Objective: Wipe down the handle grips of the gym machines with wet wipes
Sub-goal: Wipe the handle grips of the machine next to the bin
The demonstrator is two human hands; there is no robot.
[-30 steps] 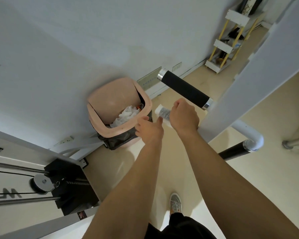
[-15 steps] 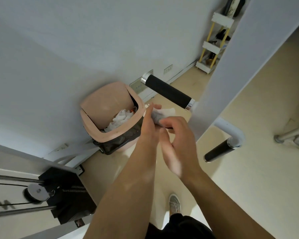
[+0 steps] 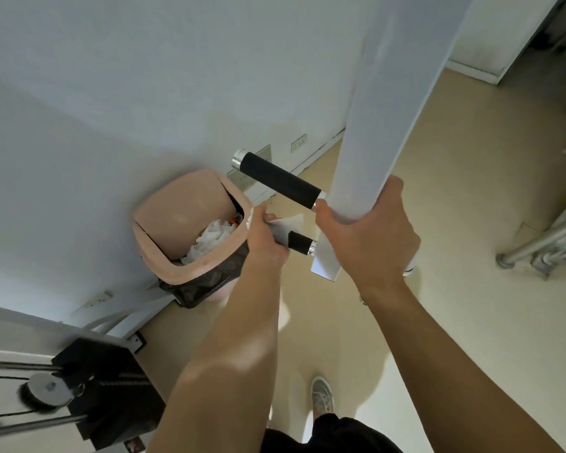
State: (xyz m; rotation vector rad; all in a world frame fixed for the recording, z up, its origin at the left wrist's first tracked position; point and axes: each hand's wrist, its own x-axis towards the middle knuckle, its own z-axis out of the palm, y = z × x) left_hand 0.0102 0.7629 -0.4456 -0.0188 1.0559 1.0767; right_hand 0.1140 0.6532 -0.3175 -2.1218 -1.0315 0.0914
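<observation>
A white machine bar (image 3: 386, 103) runs down the middle of the view with two black foam handle grips sticking out to its left. The upper grip (image 3: 280, 180) is bare. My left hand (image 3: 264, 238) is wrapped round the lower grip (image 3: 297, 242) with a white wet wipe (image 3: 288, 223) between palm and foam; only the grip's inner end shows. My right hand (image 3: 368, 237) grips the white bar just right of the grips.
A pink swing-lid bin (image 3: 177, 223) with a black liner and crumpled white wipes stands against the wall, just left of my left hand. A cable-machine pulley and weight stack (image 3: 89, 384) sit at lower left. My shoe (image 3: 321, 395) is on the beige floor. Metal frame legs (image 3: 536, 246) lie right.
My left hand has brought the wipe onto the lower grip and closed round it. My right hand let go of the wipe and took hold of the white bar.
</observation>
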